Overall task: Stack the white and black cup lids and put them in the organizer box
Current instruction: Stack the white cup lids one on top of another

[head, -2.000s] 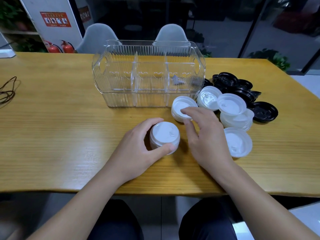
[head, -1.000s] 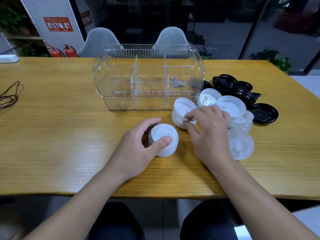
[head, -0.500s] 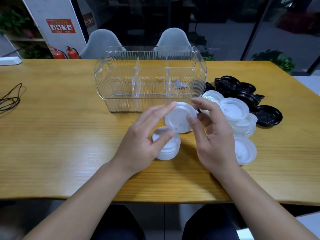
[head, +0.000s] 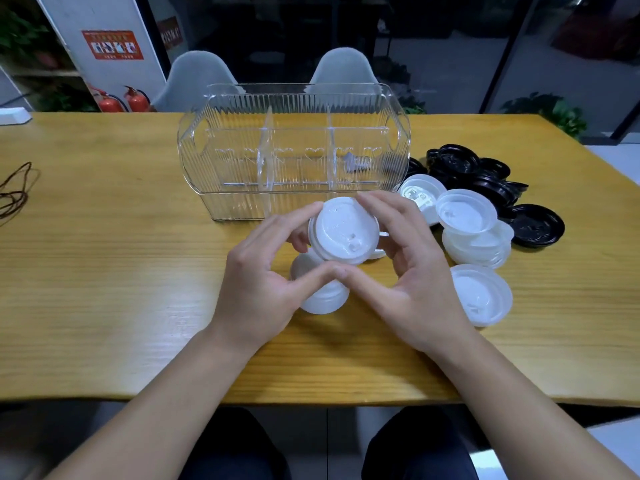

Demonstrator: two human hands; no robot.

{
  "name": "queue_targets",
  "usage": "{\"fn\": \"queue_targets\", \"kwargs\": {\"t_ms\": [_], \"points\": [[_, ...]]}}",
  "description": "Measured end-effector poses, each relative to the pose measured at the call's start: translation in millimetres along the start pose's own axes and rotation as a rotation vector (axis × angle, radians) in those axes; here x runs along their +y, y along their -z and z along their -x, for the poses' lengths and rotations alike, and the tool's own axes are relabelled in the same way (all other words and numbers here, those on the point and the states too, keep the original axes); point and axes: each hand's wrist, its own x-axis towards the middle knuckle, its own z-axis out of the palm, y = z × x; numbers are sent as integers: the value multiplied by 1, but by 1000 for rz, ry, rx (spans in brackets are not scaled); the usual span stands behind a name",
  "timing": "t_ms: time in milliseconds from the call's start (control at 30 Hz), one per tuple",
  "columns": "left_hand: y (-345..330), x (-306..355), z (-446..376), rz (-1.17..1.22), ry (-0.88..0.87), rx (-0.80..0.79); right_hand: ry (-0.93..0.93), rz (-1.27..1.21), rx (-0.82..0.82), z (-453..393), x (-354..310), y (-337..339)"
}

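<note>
Head view: both hands, left hand point(head: 258, 292) and right hand point(head: 412, 282), pinch one white lid point(head: 343, 230) above the white stack point(head: 322, 292) on the worktop point(head: 104, 271). More white lids point(head: 474, 237) lie right; black lids point(head: 485, 181) farther right; box point(head: 294, 147) beyond.

The surface point(head: 104, 271) is grained wood with a soft satin sheen. The box point(head: 294, 109) is clear ribbed plastic, glossy. White lids point(head: 341, 233) look like matt, slightly translucent plastic; black lids point(head: 535, 228) are shinier plastic, probably smooth.
</note>
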Motion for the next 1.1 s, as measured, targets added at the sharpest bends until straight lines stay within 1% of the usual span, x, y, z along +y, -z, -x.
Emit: {"fn": "queue_targets", "kwargs": {"t_ms": [133, 267, 367, 433, 533, 633, 767, 867, 1000, 1100], "points": [[6, -1, 3, -22, -19, 13, -32, -23, -43, 0, 1, 0], [11, 0, 9, 11, 0, -50, -106, -201, 26, -3, 3, 1], [16, -2, 9, 45, 54, -108, -154, -279, 63, -3, 2, 3], [21, -6, 6, 92, 121, -156, -164, -288, 39, -3, 1, 3], [25, -11, 3, 175, 211, -253, -131, -216, -65, -1, 1, 1], [25, -13, 5, 191, 259, -278, -87, -122, -138, 1, 1, 1], [26, -13, 7, 137, 298, -262, -100, -72, -164, 2, 4, -1], [27, -12, 8, 53, 346, -288, -139, -53, -166, 3, 8, -1], [28, -12, 8, 72, 373, -330, -153, 9, -168, 4, 10, 0], [29, -11, 7, 91, 433, -367, -161, 53, -211, 4, 11, 2]]}}
